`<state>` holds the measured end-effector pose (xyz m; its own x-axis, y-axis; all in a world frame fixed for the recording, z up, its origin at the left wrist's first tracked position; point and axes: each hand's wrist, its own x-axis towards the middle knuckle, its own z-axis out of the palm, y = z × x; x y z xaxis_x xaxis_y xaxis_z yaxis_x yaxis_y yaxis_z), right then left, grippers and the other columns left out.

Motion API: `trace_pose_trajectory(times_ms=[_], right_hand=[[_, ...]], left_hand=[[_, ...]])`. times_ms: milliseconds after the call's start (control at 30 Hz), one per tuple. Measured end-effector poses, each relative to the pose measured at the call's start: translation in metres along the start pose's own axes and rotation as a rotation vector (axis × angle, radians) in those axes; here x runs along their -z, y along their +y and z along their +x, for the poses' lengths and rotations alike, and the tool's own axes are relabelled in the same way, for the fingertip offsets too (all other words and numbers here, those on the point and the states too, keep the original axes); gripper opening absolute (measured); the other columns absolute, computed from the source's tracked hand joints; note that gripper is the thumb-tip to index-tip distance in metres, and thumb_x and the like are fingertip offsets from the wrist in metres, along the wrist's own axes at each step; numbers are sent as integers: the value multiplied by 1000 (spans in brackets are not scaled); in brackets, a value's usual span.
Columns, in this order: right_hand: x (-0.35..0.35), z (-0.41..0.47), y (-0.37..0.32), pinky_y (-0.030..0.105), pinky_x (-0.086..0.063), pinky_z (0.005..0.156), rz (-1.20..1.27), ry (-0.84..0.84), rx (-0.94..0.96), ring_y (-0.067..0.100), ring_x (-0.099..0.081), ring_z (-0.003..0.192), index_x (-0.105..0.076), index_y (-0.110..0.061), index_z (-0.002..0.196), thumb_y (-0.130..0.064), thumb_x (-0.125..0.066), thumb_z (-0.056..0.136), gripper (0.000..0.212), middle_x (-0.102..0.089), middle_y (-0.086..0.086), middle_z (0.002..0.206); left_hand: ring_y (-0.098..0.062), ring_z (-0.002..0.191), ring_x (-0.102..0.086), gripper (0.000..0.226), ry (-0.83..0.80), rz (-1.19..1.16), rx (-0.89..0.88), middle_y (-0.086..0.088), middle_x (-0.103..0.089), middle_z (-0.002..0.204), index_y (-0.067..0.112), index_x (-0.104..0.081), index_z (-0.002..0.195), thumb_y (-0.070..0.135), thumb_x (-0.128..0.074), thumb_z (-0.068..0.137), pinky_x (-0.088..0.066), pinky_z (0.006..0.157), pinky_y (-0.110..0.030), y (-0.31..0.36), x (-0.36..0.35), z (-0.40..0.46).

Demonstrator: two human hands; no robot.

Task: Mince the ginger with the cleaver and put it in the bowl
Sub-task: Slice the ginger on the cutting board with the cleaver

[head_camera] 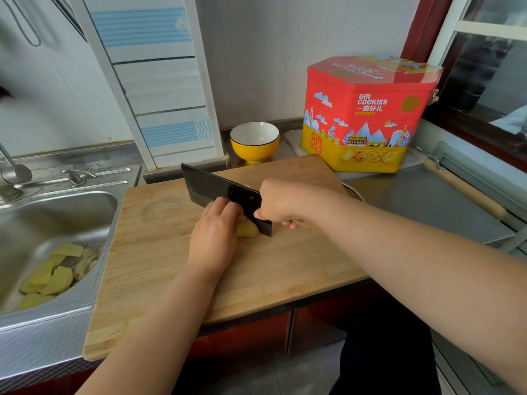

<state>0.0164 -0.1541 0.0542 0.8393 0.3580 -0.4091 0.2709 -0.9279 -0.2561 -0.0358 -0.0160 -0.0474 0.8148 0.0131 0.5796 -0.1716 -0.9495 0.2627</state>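
Steel bench (422,195) carries a rectangular wooden cutting board (159,252) whose near left corner overhangs the bench edge beside the steel sink (57,212). Risk: hard chopping could rock or walk the board.

Red-and-yellow cookie tin (368,115) stands at the back, its base touching the board's far right corner. A big backswing could clip it.

Black rectangular cleaver (216,189): right hand (281,203) is wrapped around the handle right at the blade's heel, and the edge is down on the ginger. Left hand (215,232) is curled over the pale yellow ginger chunk (247,230) near the board's middle, pinning it, with fingertips pressed right against the blade's flat. Main risk: a cut finger if the blade lifts above the knuckles or the piece rolls. The chunk looks rounded and small, so I expect it to slip.

Yellow bowl with white inside (254,141) stands on the bench behind the board, well apart from the ginger and holding nothing I can see. Risk on transfer: mince spilling over the far edge of the board.

Yellow peel slices (54,275) lie in the sink and aren't in the way.
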Motion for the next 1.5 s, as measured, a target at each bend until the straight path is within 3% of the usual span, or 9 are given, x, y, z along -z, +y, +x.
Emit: trace_pose_trajectory(times_ms=[67,200,333,600,833,1200,1500], right_hand=[[-3,2,2,22,-38,41,6,0,-6,20,-48,47,-52,-2,126,-22,-48,101,32,-52,14,64],[-4,2,8,24,-43,45,45,5,-1,21,-50,47,-58,0,96,-28,-50,101,30,-54,13,60],[0,2,11,25,-45,51,66,2,-5,19,-53,48,-60,-2,84,-36,-52,100,38,-56,9,59],[9,-9,22,25,-41,49,93,56,-5,17,-51,47,-58,-5,79,-40,-51,99,41,-55,7,59],[28,-25,19,24,-43,50,80,124,63,19,-55,47,-56,-6,70,-40,-52,99,45,-57,8,56],[23,-25,15,21,-39,44,39,85,65,16,-50,41,-54,-7,65,-38,-51,100,47,-53,6,52],[20,-24,9,25,-47,52,-37,93,60,18,-56,49,-58,-5,71,-38,-48,101,46,-58,9,60]], left_hand=[[-23,77,-55,3,4,-5,-12,-6,-58,88,9,-64,88,10,-65,86,-34,59,-27,0,1,0],[-23,78,-56,4,10,-10,-17,-6,-59,90,10,-64,87,8,-67,84,-34,58,-26,2,2,-3],[-22,79,-56,5,6,0,-15,-4,-60,92,11,-65,87,9,-68,84,-34,60,-25,2,3,-6],[-20,84,-55,5,-53,23,17,-4,-58,97,14,-63,94,12,-62,89,-38,64,-24,2,4,-8],[-24,92,-57,8,-50,23,40,-5,-61,105,12,-65,98,15,-61,91,-50,71,-33,2,3,-7],[-23,83,-56,4,-23,25,8,-5,-59,95,12,-63,92,12,-64,88,-36,61,-25,4,5,-7],[-22,79,-55,4,-11,24,7,-5,-58,91,11,-63,89,10,-65,87,-33,59,-26,3,3,-7]])
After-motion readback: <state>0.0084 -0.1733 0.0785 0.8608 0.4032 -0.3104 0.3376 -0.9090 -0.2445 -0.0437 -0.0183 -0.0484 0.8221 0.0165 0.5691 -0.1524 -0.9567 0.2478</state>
